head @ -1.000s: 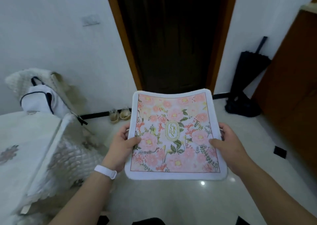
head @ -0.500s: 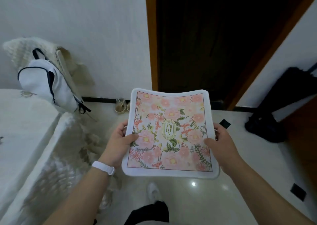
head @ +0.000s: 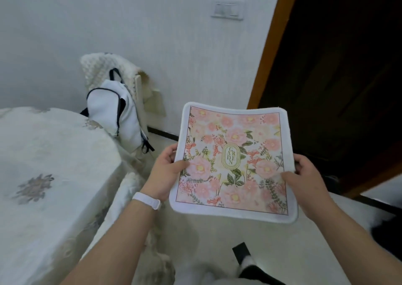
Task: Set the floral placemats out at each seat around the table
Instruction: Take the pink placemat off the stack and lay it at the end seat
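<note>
A floral placemat, pink flowers with a white border and a green oval emblem in the middle, is held flat in the air over the floor. My left hand grips its left edge, thumb on top, a white band on the wrist. My right hand grips its right edge the same way. The table, covered by a white cloth with faded flower motifs, lies to the left of the mat, apart from it.
A chair with a cream cover and a white backpack stands at the table's far end by the wall. A dark doorway with an orange frame fills the right. Pale tiled floor lies below the mat.
The view has swung left: the table and chair now take up more of the left side, and the doorway has slid right. Both hands still hold the placemat the same way.
</note>
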`<act>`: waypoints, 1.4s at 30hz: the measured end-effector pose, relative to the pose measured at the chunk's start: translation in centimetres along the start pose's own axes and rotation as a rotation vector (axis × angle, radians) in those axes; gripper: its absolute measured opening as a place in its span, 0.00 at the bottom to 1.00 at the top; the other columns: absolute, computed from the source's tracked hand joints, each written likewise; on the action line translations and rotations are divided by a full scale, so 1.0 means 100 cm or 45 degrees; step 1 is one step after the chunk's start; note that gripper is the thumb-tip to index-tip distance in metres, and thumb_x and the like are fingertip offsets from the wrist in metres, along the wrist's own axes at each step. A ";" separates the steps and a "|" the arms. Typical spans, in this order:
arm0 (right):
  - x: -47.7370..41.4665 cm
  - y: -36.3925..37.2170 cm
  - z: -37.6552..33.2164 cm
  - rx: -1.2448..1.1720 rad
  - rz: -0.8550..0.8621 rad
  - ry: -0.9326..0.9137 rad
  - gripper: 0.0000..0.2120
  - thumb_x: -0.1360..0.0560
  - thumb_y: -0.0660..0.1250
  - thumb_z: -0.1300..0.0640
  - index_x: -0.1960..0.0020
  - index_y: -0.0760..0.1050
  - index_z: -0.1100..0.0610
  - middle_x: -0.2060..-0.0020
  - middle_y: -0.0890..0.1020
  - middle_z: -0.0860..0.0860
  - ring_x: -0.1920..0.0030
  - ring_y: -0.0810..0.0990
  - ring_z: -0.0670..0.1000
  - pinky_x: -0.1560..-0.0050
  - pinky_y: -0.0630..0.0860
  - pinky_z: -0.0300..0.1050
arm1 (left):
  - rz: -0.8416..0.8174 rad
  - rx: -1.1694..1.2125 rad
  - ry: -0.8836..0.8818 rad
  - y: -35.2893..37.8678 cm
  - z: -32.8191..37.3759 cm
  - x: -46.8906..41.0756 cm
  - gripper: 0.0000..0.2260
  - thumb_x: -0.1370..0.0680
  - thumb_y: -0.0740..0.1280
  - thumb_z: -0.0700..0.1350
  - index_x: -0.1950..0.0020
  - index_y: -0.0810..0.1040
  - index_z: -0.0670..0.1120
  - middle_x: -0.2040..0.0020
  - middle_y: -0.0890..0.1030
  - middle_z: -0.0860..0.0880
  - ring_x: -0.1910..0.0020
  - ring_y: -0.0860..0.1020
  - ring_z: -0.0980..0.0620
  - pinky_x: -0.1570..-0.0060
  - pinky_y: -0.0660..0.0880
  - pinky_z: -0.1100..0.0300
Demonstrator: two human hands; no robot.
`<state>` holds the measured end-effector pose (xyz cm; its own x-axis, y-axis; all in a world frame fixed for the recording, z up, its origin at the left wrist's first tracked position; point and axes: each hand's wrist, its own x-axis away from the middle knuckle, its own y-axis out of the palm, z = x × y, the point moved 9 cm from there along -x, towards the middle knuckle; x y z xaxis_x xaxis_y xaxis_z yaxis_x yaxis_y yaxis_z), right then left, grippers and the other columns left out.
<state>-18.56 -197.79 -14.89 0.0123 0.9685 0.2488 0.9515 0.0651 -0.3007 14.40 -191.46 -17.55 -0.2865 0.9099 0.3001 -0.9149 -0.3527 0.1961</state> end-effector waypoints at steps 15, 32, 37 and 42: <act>-0.239 0.196 -0.084 -0.062 -0.575 -0.029 0.18 0.24 0.63 0.71 0.41 0.73 0.51 0.50 0.83 0.48 0.52 0.84 0.54 0.52 0.82 0.61 | 0.583 0.043 0.013 -0.100 0.063 -0.133 0.18 0.25 0.66 0.29 0.40 0.75 0.45 0.47 0.84 0.42 0.53 0.83 0.37 0.60 0.81 0.44; -0.373 0.424 -0.210 0.202 -1.154 -0.229 0.17 0.23 0.63 0.69 0.40 0.71 0.50 0.50 0.82 0.47 0.55 0.84 0.53 0.58 0.82 0.55 | 1.183 0.216 0.087 -0.199 0.116 -0.208 0.15 0.24 0.66 0.32 0.39 0.75 0.44 0.47 0.84 0.43 0.53 0.84 0.42 0.60 0.82 0.48; -0.372 0.515 -0.221 0.317 -1.257 -0.276 0.18 0.24 0.63 0.70 0.37 0.71 0.55 0.48 0.82 0.50 0.52 0.83 0.54 0.54 0.82 0.58 | 1.296 0.312 0.064 -0.261 0.098 -0.222 0.16 0.24 0.65 0.30 0.40 0.76 0.44 0.47 0.84 0.43 0.52 0.84 0.41 0.59 0.82 0.47; -0.377 0.603 -0.245 0.415 -1.296 -0.313 0.18 0.24 0.64 0.70 0.41 0.71 0.51 0.49 0.82 0.50 0.54 0.83 0.52 0.58 0.82 0.53 | 1.344 0.441 0.052 -0.336 0.094 -0.243 0.15 0.24 0.65 0.31 0.40 0.77 0.45 0.48 0.84 0.42 0.52 0.83 0.39 0.56 0.81 0.43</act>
<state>45.90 -236.29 -19.91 -0.8294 0.4441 0.3390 0.3538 0.8871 -0.2966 54.76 -203.78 -22.64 -0.8896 0.1208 0.4406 -0.0789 -0.9906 0.1121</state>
